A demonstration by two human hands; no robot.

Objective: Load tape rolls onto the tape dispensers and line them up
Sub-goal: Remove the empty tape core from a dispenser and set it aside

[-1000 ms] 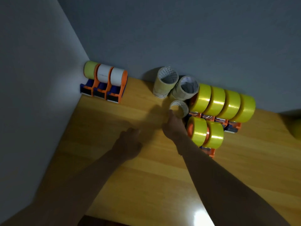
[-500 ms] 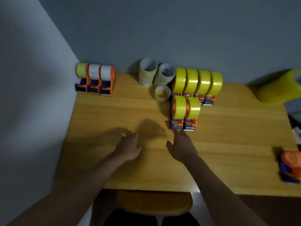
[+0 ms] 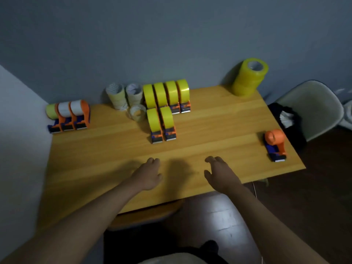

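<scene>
Taking the yellow-roll dispensers (image 3: 161, 124) as landmark: far to their left three loaded dispensers (image 3: 69, 117) are standing by the wall. In front of the landmark, the left hand (image 3: 148, 174) is hovering empty, fingers loosely curled. The right hand (image 3: 221, 173) is spreading relaxed fingers, gripping nothing. Well to the right, the empty dispenser (image 3: 275, 145) is lying lengthwise toward the table's (image 3: 219, 126) near edge, probably nearest the right hand. Spare rolls (image 3: 248, 79) are stacked behind it.

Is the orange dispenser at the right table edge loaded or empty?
Empty: the orange dispenser shows a bare orange hub, with no tape roll on it.
</scene>
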